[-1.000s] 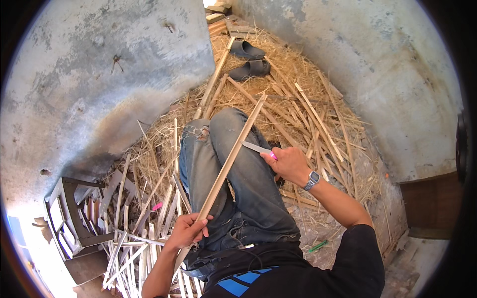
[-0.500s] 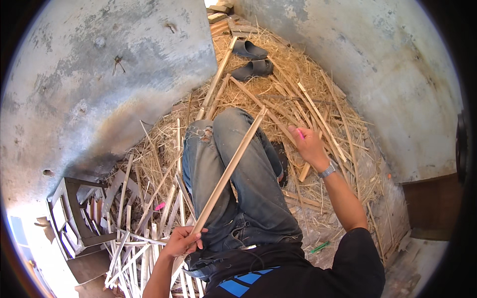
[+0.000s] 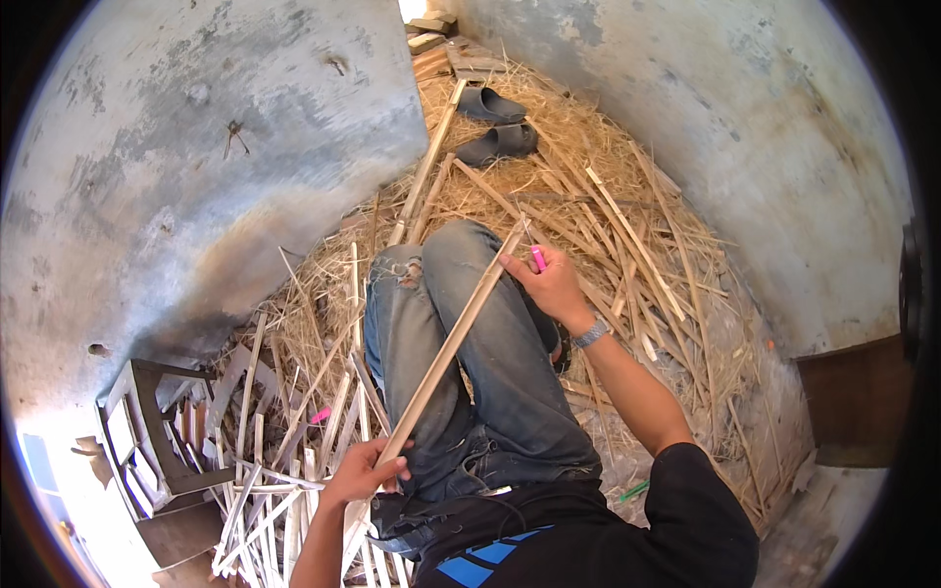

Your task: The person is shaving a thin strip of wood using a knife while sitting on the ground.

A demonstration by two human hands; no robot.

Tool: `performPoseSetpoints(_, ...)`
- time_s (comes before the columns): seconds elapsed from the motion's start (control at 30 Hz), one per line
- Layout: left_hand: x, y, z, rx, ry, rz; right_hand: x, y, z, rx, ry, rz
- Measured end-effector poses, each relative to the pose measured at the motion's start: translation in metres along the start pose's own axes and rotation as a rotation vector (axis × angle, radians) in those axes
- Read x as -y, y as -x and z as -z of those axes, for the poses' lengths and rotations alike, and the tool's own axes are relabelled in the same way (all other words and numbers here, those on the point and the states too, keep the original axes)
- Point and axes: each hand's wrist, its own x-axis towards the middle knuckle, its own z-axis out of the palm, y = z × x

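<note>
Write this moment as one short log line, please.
left hand: grips near end of long pale bamboo strip | right hand: holds pink-handled knife at far end | strip lies across blue-jeaned knee

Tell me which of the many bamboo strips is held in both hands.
The long bamboo strip lying diagonally over the jeans: left hand grips its near end, right hand its far end. The others lie loose on the floor.

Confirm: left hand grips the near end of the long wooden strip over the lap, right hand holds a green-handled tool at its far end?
Not quite. In the head view the tool's handle in the right hand is pink, not green. The left hand does grip the long wooden strip at its near end.
</note>
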Motion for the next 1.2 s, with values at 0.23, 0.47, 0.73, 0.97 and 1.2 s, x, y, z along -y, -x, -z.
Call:
performPoseSetpoints(0.23, -0.086, -0.077, -0.047, -0.099, -0.217, -0.202, 0.022, 0.021, -0.003, -0.005, 0.096, 0.087)
performPoseSetpoints(0.47, -0.098, -0.123, -0.06, -0.391, -0.544, -0.451, 0.031, 0.081, 0.009, 0.108, 0.415, 0.172)
performPoseSetpoints(0.73, -0.1, -0.117, -0.068, -0.509, -0.634, -0.527, 0.027, 0.093, 0.019, 0.199, 0.644, 0.149)
performPoseSetpoints(0.97, -0.095, -0.092, -0.062, -0.524, -0.668, -0.481, 0.025, 0.089, 0.019, 0.198, 0.694, 0.162)
performPoseSetpoints(1.2, -0.057, -0.04, -0.045, -0.534, -0.624, -0.452, 0.019, 0.085, 0.019, 0.184, 0.731, 0.178)
